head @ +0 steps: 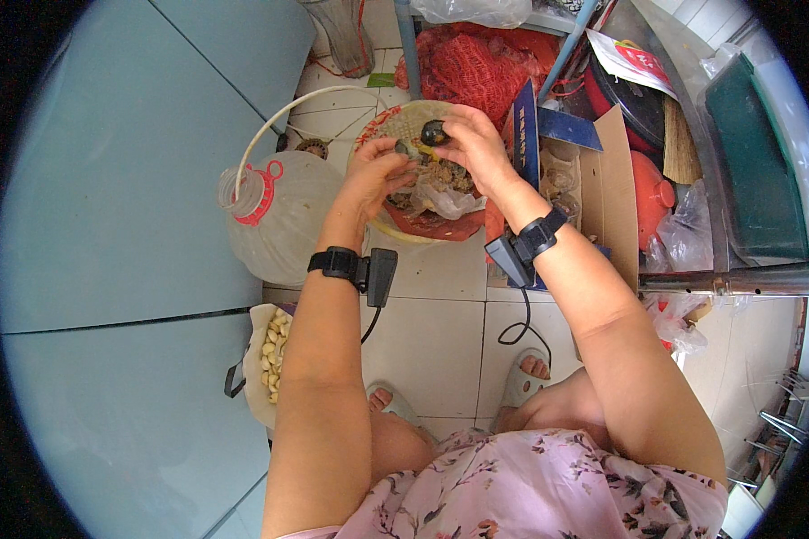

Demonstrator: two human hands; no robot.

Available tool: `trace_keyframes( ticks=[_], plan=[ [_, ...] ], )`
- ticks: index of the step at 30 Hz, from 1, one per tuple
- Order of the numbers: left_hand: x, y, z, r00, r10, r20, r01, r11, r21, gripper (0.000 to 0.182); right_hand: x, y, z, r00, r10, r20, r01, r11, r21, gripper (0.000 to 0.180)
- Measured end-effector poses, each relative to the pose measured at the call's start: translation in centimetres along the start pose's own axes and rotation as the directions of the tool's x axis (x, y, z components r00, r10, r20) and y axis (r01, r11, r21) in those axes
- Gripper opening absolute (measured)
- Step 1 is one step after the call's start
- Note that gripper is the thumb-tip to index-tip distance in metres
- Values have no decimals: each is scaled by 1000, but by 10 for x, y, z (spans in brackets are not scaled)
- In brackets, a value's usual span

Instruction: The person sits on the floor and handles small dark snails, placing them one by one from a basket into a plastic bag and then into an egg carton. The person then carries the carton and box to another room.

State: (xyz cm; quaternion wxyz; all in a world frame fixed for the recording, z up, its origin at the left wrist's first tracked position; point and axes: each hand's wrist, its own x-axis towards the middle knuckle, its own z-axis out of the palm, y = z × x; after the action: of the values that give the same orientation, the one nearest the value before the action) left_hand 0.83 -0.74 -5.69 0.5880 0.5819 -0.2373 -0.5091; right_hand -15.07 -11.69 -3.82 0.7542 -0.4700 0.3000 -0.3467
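My right hand (475,145) grips a dark, glossy egg (434,133), which looks like a preserved egg, between thumb and fingers. Close beside it, my left hand (381,168) pinches a small grey-green piece (402,146), likely eggshell; the fingers partly cover it. Both hands are above a round, pale yellow plastic waste basket (392,231) on the floor. Inside lie brown crumbly scraps (453,176), a crumpled clear plastic bag (448,202) and a red bag (438,226) along the near side. Each wrist wears a black strap with a small cabled device.
Left of the basket stands a large clear water jug (290,215) with a white hose. An open carton (610,175) is on the right. Behind are red mesh sacks (472,67). Blue cabinet doors (128,168) line the left, near a bag of pale cloves or nuts (270,350).
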Motion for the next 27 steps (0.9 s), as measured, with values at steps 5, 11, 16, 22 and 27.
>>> trace_keyframes(
  ticks=[5, 11, 16, 22, 27],
  plan=[
    [5, -5, 2, 922, 365, 128, -301, 470, 829, 46, -2, -7, -1, 999, 28, -38, -25, 997, 68, 43],
    [0, 15, 11, 989, 132, 66, -132, 590, 797, 65, -5, -9, -1, 999, 29, -41, -29, 1000, 3, 47],
    [-8, 11, 33, 769, 633, 87, -400, 370, 839, 68, -3, -6, -3, 999, 30, -27, -30, 999, -14, 52],
    [-22, 45, 43, 742, 648, 172, -544, 433, 719, 45, -9, -13, 11, 987, 5, 158, -8, 1000, 19, 55],
    [-65, 115, 39, 775, 627, 74, -415, 418, 808, 39, -16, -51, 46, 979, -8, 202, 15, 999, -34, 62]
  ],
)
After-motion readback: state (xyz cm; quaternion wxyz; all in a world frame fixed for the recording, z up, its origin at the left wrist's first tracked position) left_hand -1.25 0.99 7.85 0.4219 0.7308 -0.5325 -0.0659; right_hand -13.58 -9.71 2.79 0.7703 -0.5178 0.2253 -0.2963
